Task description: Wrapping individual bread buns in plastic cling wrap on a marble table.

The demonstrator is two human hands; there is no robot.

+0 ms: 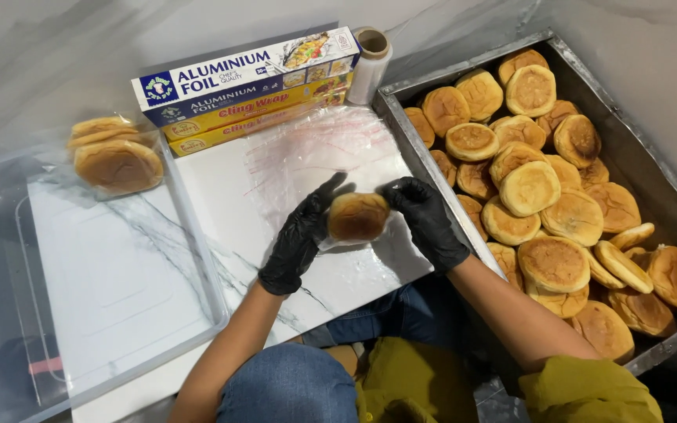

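While both gloved hands close on one bun, the biggest thing in view is the white marble-patterned worktop (221, 211) that lies under the fingers and spreads away from them on every side. Beyond the right fingertips, just past the worktop's edge, sits a deep metal tray (652, 180) heaped with golden-brown round buns (530, 188). Out past the left fingers stands a clear plastic bin (119, 313), and in its far corner rest a few wrapped buns (117, 163). Farther out from the fingertips lie three stacked boxes (248, 90) of foil and cling wrap, with a roll of clear film (371, 66) upright just beside their end. Directly beneath and ahead of the fingers a sheet of clear wrap (315, 153) is spread on the worktop.

The left hand (299, 235), in a black glove, curls its fingers against the left side of the bun, thumb raised above it. The right hand (426, 219), also gloved in black, presses its fingers to the opposite side. Held between the two sets of fingertips, the bun (358, 216) sits just above the clear wrap, its browned top facing up.
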